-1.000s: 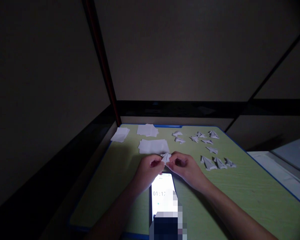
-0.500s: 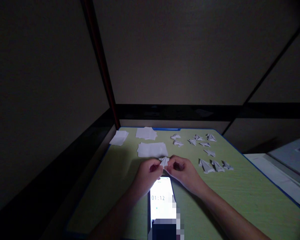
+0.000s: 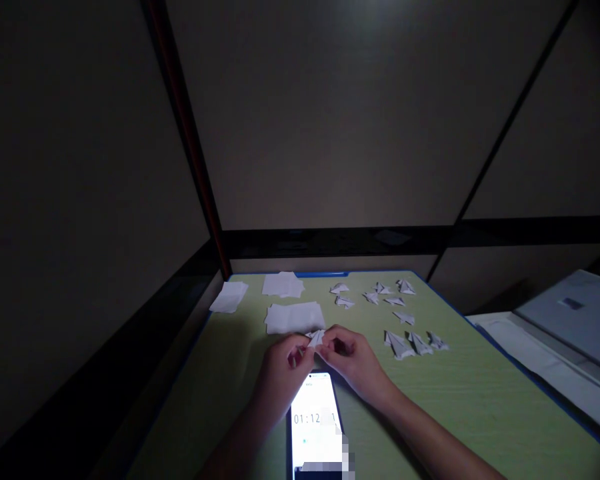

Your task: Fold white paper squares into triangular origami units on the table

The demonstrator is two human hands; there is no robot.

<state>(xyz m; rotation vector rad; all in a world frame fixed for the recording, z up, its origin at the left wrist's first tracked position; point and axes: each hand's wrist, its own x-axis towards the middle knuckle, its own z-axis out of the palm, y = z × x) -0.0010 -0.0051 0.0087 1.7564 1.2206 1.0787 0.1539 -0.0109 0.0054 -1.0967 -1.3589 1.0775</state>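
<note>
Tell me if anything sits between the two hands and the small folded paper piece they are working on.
Nothing visible does. The left hand and right hand both pinch the folded paper piece directly, above the lit phone. The flat sheets lie just behind it.

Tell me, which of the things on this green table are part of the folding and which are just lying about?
In use:
left hand
right hand
small folded paper, pinched between both hands
flat paper sheets
finished folded papers

Lying about:
lit phone showing a timer
grey box beside the table
</note>
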